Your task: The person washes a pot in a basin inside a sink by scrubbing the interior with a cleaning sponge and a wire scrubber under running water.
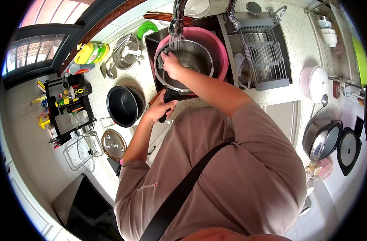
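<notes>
A metal pot (195, 60) is tilted over a pink basin (221, 52) in the dark sink. Water runs from the faucet (176, 28) into it. My left hand (161, 107) is wrapped round the pot's black handle (171, 95), at the near side of the sink. Inside the pot's left part, my right hand (170, 64) presses a grey wire scrubber (160, 60) against the wall; some of its fingers are hidden behind the scrubber and hand.
Left of the sink are a black inner pot (125, 106), a small metal pot with ladles (127, 54) and a yellow detergent bottle (91, 53). A dish rack (263, 54) fills the right basin. A rice cooker (322, 140) stands farther right.
</notes>
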Tool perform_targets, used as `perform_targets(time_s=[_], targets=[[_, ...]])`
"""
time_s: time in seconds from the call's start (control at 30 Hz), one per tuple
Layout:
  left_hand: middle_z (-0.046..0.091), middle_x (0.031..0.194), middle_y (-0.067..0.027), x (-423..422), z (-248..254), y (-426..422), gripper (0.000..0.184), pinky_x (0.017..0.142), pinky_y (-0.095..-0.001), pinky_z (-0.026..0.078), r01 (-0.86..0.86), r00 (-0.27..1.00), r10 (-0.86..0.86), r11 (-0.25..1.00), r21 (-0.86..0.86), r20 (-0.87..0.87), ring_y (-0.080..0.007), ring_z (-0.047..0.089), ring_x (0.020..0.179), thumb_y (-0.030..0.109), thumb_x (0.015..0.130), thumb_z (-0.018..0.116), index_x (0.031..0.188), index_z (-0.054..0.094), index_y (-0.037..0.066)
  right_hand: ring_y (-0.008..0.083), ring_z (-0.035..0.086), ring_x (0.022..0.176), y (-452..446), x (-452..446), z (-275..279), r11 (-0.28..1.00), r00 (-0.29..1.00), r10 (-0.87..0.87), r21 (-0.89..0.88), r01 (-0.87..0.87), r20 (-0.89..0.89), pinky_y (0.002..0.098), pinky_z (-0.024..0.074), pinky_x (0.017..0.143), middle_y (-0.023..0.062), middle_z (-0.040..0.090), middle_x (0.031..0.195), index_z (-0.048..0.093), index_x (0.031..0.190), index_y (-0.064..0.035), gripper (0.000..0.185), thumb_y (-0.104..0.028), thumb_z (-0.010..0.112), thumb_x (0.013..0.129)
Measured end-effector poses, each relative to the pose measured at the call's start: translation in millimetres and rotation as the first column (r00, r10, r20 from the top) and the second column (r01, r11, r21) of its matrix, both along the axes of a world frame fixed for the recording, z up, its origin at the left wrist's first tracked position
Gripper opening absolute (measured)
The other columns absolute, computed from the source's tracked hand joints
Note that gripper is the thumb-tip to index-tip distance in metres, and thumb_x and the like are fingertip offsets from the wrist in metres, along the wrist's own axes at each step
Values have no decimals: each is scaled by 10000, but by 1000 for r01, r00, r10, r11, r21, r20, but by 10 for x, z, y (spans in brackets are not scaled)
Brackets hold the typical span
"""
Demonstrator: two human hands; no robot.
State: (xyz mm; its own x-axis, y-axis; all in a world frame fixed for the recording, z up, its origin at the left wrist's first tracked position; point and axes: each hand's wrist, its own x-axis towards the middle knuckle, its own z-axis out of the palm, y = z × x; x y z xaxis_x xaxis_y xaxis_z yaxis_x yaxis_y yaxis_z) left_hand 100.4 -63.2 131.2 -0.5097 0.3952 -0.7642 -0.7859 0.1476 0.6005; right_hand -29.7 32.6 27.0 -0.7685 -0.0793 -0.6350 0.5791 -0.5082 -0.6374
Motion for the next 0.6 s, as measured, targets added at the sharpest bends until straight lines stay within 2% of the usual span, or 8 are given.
perform_targets(time_s=[0.13,0.17,0.27,0.37,0.43,0.5,0.53,0.6], targets=[[464,668,-11,-11,56,28,449,409,-242,363,-18,1000,18,1000,-19,-19,-83,417,460,99,857,645,1166,321,120,273,569,1037,171,376,165,688,655,712,436,-581,-252,365,414,898,196,603,1138,588,1140,6,447,-370,409,978],[464,667,-10,-14,58,17,451,409,-244,364,-34,999,33,999,-35,-33,-85,419,460,94,858,641,1175,321,116,304,488,1185,293,377,77,641,577,759,188,-745,-302,388,366,981,211,511,1292,494,1282,-7,510,-403,409,971],[464,663,-12,-47,20,-45,476,414,-249,374,48,997,-52,997,-66,-61,-88,423,463,87,860,633,1205,307,112,349,294,1327,359,311,651,826,825,563,17,-564,43,463,242,1074,211,312,1448,344,1384,-22,598,-436,420,958],[466,656,-16,-54,-5,25,490,410,-250,380,73,993,-77,996,-51,-88,-91,426,461,76,859,628,1221,300,111,319,447,1199,76,-139,57,938,995,30,-347,6,98,445,353,980,227,467,1312,496,1236,-15,486,-404,449,947],[468,653,-18,-85,34,50,493,407,-251,381,34,997,-37,999,-40,-74,-92,426,457,71,858,627,1224,299,106,281,580,892,-9,-23,20,943,956,262,174,-283,133,414,428,800,161,626,930,581,1084,11,381,-314,447,938],[470,651,-19,-114,63,48,496,404,-252,383,-3,999,1,1000,-26,-49,-93,426,454,67,858,626,1228,298,102,207,518,983,-108,233,-837,782,749,622,223,-582,-228,376,391,877,114,596,1130,538,1216,-16,379,-219,506,897],[473,651,-20,-101,77,21,491,401,-250,380,-22,998,19,998,-51,-62,-93,426,450,64,857,625,1227,304,99,260,570,930,275,276,-163,541,516,840,318,-779,-167,403,428,815,183,613,1049,621,1019,12,313,-232,484,879],[483,652,-22,-114,38,-66,468,393,-243,378,-20,994,12,997,-75,-105,-94,428,443,65,856,628,1213,325,86,261,541,1037,694,256,48,206,175,979,458,-865,-109,378,407,902,159,583,1160,579,1142,-19,357,-218,504,855]])
